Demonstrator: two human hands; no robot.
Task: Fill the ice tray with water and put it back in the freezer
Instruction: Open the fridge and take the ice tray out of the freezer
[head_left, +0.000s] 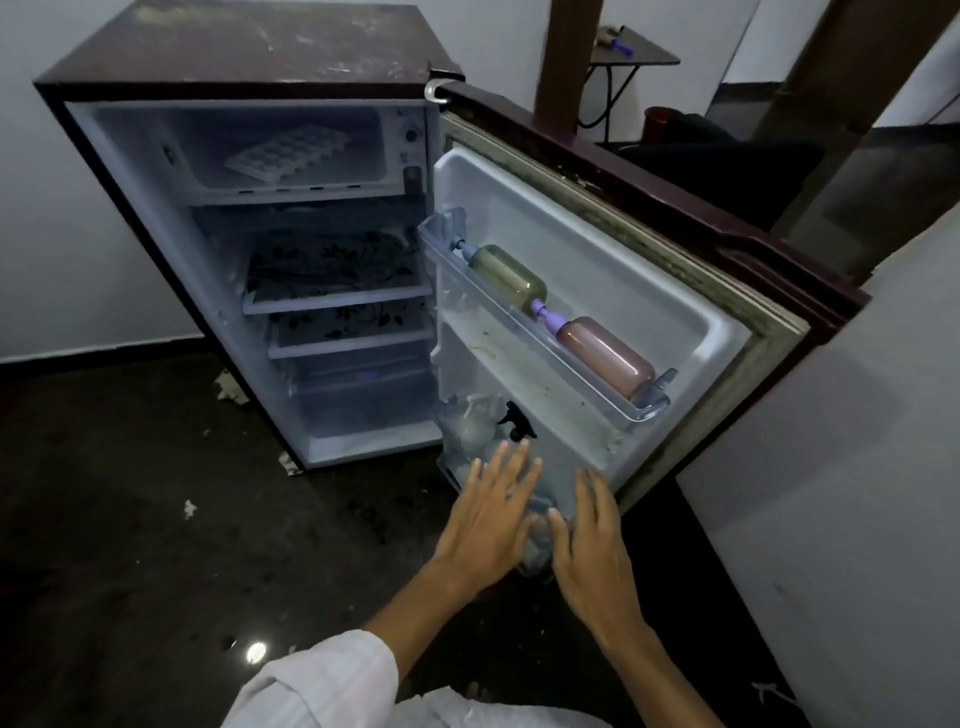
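The left grip and right grip are both spread open, fingers straight, holding nothing. They hover either side of a clear plastic container in the lower door shelf (touching it or not, I cannot tell). The pale translucent plastic ice tray lies well above and left of them, flat in the white freezer compartment.

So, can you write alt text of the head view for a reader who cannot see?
A person's open left hand and right hand reach toward the lower door shelf of an open small fridge. An ice tray lies in the top freezer compartment; a greenish bottle and a pinkish bottle lie sideways in the upper door shelf.
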